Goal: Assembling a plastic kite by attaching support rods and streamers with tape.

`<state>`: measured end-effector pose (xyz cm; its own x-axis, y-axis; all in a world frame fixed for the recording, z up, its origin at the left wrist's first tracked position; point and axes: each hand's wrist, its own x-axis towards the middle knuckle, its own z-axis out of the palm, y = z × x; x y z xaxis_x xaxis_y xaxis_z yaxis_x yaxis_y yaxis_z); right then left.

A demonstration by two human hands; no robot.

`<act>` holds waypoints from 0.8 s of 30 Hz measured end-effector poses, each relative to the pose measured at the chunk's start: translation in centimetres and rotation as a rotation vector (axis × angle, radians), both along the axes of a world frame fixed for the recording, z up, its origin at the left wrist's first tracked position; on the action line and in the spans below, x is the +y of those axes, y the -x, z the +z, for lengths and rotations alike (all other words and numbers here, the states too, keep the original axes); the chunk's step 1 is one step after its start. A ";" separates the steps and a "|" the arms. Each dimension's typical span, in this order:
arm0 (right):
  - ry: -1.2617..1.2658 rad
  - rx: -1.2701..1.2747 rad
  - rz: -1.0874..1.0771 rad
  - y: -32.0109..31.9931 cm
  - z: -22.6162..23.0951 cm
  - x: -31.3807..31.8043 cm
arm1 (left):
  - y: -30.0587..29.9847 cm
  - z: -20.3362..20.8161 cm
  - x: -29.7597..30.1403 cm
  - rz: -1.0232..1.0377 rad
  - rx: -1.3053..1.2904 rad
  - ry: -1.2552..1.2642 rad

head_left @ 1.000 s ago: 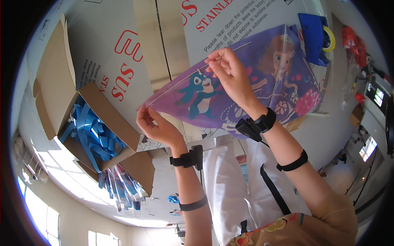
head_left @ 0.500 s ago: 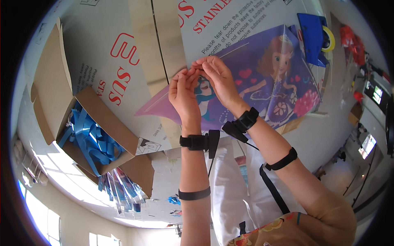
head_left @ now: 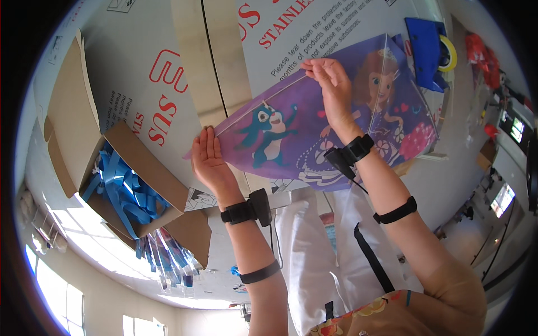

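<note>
Left hand (head_left: 213, 165) half-open at one tip of the purple sheet (head_left: 308, 123), right hand (head_left: 334, 92) loosely curled at its upper edge, any grip unclear, I have it spread beneath both, blue ribbons (head_left: 123, 185) leftward unattached.

The thin sheet (head_left: 307, 124) is purple with a blue-and-white bunny (head_left: 272, 134) and pink hearts (head_left: 404, 107). The ribbons (head_left: 116, 178) are blue, the box (head_left: 148, 162) is brown, and the tape (head_left: 451, 52) is yellow.
</note>
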<state>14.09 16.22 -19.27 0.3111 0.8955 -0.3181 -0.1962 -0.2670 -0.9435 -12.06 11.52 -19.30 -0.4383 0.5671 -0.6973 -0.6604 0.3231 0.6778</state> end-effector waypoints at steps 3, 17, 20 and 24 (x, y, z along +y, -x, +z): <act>-0.024 -0.038 -0.056 -3.6 -0.1 1.1 | 3.2 -0.3 -0.8 0.080 0.003 0.047; -0.125 -0.425 0.640 9.4 2.8 -2.0 | -3.5 2.1 -0.9 -0.619 0.849 0.041; 0.015 -0.197 0.560 12.2 0.1 -2.8 | -3.2 -0.1 0.0 -0.448 0.599 -0.011; 0.201 -0.044 0.586 10.8 0.4 -2.1 | 0.4 -0.3 -0.4 -0.274 0.336 0.035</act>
